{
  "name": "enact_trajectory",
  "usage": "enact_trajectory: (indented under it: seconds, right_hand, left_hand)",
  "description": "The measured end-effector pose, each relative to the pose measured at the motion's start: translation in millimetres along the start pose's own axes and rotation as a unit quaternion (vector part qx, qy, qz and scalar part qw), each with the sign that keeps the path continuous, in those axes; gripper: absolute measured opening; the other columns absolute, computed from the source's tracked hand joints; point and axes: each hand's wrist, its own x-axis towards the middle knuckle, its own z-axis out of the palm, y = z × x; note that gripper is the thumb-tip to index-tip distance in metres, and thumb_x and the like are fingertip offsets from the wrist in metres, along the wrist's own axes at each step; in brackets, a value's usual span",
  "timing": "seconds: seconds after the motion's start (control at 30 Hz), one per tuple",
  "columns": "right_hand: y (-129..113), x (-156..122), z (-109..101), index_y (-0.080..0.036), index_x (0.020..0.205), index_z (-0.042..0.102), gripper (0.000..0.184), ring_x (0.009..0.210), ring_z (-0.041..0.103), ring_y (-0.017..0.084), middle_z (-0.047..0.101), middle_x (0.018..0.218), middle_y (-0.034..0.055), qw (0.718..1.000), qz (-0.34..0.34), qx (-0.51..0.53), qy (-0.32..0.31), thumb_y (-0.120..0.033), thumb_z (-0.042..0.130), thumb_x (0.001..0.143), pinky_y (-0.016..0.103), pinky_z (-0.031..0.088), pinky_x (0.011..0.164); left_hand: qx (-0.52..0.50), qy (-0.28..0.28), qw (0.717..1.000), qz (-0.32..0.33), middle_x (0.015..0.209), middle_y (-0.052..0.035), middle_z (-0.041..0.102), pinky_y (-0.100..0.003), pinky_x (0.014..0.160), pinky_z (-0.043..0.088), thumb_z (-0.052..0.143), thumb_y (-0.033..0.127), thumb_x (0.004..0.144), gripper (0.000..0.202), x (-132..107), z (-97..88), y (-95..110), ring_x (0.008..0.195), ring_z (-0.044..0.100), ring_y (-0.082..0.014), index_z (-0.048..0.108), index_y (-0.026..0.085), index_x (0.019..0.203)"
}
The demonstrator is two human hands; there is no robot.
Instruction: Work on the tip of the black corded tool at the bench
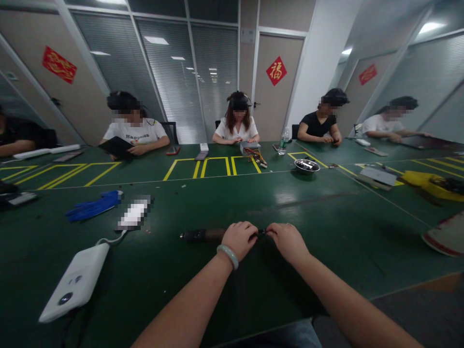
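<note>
Dark green table [326,217], yellow stripes [234,166], blue glove [94,207], brown-and-black tool [210,235], pale green bangle [230,253], white device [78,278]

A green surface [326,217] marked with yellow lines [228,166] fills the room's foreground. Behind it stand framed glass windows [166,87] with blinds, a beige door [277,108] bearing a red diamond sign [276,71], and a white wall section [322,58]; a ceiling light [433,27] glows at upper right.

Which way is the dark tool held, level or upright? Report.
Roughly level: the dark tool runs sideways across the green table, left hand over it, right hand at its thin end.
</note>
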Motion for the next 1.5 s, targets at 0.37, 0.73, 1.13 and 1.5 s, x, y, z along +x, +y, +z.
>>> enact_trajectory:
  seconds: [0.37,0.73,1.13,1.5]
  right_hand:
    - [-8.0,-0.1,17.2,-0.025,0.092,0.065,0.015,0.087,0.061,0.017,0.069,0.09,-0.0002,0.998,-0.016,0.058,0.011,-0.021,0.051,0.09,0.03,0.036,0.081]
    - [4.2,-3.7,18.3,-0.026,0.088,0.064,0.008,0.084,0.061,0.017,0.069,0.088,-0.0019,0.997,-0.024,0.074,0.031,-0.024,0.057,0.088,0.031,0.037,0.079]
    - [22.5,1.9,25.5,-0.022,0.089,0.067,0.008,0.082,0.061,0.015,0.07,0.088,0.0012,0.981,-0.179,0.004,0.072,-0.024,0.059,0.089,0.031,0.034,0.08]
    - [24.9,6.3,16.4,-0.019,0.09,0.068,0.025,0.085,0.061,0.015,0.07,0.087,0.0048,0.974,-0.221,-0.021,0.039,-0.026,0.045,0.096,0.031,0.034,0.083]
  left_hand:
    - [-0.001,0.016,1.0,0.006,0.1,0.0005,0.061,-0.032,0.079,0.041,0.058,0.026,0.087,0.011,-1.4,1.3,-1.0,0.093,0.055,-0.0184,0.06,0.025,0.097]
    - [-0.009,0.024,1.0,0.002,0.099,0.001,0.061,-0.032,0.078,0.041,0.058,0.027,0.087,0.011,-0.3,1.9,-1.8,0.092,0.055,-0.0185,0.06,0.026,0.098]
    - [-0.024,0.023,0.999,0.006,0.1,0.0004,0.063,-0.033,0.08,0.042,0.06,0.027,0.086,0.01,0.1,2.5,-4.2,0.093,0.056,-0.0186,0.062,0.025,0.095]
    - [-0.019,0.018,1.0,0.007,0.1,0.0005,0.063,-0.033,0.081,0.043,0.059,0.027,0.086,0.011,-0.3,1.2,-3.6,0.093,0.057,-0.018,0.063,0.025,0.096]
